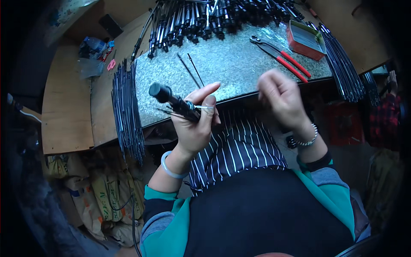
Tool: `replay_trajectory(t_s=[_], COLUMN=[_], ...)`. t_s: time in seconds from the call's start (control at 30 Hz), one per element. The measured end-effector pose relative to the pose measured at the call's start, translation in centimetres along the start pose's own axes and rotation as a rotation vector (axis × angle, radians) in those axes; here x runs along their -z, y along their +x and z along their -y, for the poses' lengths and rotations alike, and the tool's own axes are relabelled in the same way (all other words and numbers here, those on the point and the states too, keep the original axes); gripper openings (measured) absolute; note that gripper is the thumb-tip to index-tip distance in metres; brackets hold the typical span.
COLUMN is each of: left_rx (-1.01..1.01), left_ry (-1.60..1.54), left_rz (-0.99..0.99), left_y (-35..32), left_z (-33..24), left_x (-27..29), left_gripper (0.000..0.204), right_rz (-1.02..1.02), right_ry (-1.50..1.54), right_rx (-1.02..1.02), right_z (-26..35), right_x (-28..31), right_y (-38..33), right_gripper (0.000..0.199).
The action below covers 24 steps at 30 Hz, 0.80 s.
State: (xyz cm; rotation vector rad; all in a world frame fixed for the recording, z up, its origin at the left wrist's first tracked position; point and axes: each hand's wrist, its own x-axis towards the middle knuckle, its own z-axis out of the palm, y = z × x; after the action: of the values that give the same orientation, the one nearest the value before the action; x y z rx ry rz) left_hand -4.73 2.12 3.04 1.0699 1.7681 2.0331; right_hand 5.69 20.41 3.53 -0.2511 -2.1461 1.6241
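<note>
Head view: your left hand [192,130] grips the black tube [176,102] around its shaft, over the near edge of the speckled slab [235,64]
Right hand [282,97]: fingers curled, kinda blurry, can't tell if it's pinching anything
Tube feel: probably stiff, lightish, bit slick
Grab spot: I'd go just below the fat cap [158,91]

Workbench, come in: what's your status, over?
Left hand gripping black-capped rod. Right hand curled, blurred; cannot tell if holding anything. Red-handled pliers lying nearby, seemingly not in the way.
</note>
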Motion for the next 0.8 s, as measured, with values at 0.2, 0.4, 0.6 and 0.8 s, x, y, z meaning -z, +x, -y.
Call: replay_trajectory(t_s=[0.2,0.4,0.6,0.8], left_rx=[0.097,0.122,0.214,0.208], left_ry=[-0.179,-0.115,-0.069,-0.075], left_rz=[-0.066,-0.130,-0.188,-0.184], left_y=[0.8,1.1,1.0,0.8], left_z=[-0.6,-0.2,1.0,1.4], left_x=[-0.2,-0.2,0.0,-0.3], left_gripper=[0.026,0.026,0.026,0.027], right_rz=[-0.243,0.081,0.466,0.473], right_ry=[-1.307,-0.397,-0.068,-0.247], right_rx=[0.162,-0.120,-0.214,-0.035], right_z=[-8.9,-4.3,2.6,3.0], right_x=[8.4,7.7,4.1,3.5], right_y=[2.6,1.6,-1.2,-1.7], right_gripper=[0.026,0.015,0.016,0.018])
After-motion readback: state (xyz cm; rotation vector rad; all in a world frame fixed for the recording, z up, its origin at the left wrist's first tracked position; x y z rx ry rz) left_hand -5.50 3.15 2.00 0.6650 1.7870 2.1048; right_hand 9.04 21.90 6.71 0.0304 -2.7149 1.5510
